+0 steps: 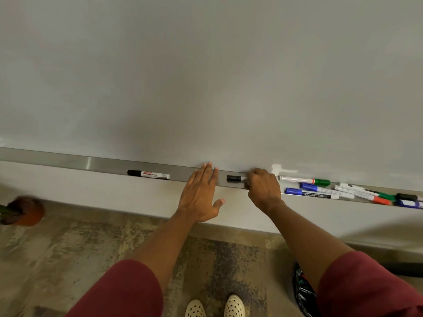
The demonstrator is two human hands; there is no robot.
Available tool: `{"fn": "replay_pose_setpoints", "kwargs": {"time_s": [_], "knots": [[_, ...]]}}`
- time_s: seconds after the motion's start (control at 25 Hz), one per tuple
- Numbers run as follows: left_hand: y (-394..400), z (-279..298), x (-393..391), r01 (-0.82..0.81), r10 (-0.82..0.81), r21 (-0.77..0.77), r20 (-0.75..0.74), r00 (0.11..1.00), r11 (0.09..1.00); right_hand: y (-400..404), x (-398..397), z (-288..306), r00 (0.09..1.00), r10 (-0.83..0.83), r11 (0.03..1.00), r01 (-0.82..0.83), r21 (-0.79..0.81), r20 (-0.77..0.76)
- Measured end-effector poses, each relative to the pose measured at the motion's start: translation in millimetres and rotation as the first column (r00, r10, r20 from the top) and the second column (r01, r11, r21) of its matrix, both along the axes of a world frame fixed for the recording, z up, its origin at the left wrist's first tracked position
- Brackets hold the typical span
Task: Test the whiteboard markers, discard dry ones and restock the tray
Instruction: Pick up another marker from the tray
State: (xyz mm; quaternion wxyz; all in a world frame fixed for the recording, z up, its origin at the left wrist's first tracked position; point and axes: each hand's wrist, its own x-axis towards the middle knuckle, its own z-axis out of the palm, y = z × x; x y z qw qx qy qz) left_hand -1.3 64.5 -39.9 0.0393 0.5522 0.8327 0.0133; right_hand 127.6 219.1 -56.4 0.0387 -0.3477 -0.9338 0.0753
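Risk first: right hand (263, 191) has its fingers (250, 182) curled onto the barrel of a black-capped marker (234, 178) lying in the tray (96, 161). The hold is at the barrel's near end with the cap sticking out past the fingertips, so a lift could tip it cap-down and drop it to the floor (68, 248). The loose marker pile (348, 191) sits just outside that wrist; a sloppy pull-back could knock some off the ledge.

Left hand (201, 191): flat, fingers straight and together, tips on the tray's back edge at the whiteboard (206, 76), thumb splayed, holding nothing. Another black marker (148, 174) lies well beyond it. Both forearms reach forward and down.
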Motion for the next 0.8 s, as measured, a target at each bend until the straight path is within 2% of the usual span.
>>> {"fn": "replay_pose_setpoints", "kwargs": {"time_s": [0.12,0.24,0.56,0.68,0.8], "knots": [[4.4,2.1,1.9,-0.006,0.006,0.022,0.001,1.0,1.0,3.3,-0.5,0.2,1.0,0.005,1.0,-0.005,-0.022,-0.031],[13.4,9.0,-1.4,0.017,-0.018,0.13,0.011,1.0,0.991,2.3,-1.1,8.6,0.995,0.047,0.998,-0.049,-0.029,-0.083],[26.3,47.7,-25.4,0.231,-0.197,0.292,-0.142,0.97,0.928,-18.3,-8.3,61.0,0.944,0.148,0.987,-0.16,-0.014,-0.296],[18.2,63.8,-40.8,0.286,-0.236,0.358,-0.178,0.955,0.889,-25.7,-11.7,75.9,0.941,0.138,0.99,-0.135,0.031,-0.308],[6.5,86.4,-62.4,0.33,-0.259,0.435,-0.215,0.942,0.838,-34.8,-18.8,90.9,0.919,0.081,0.996,-0.059,0.068,-0.387]]}}
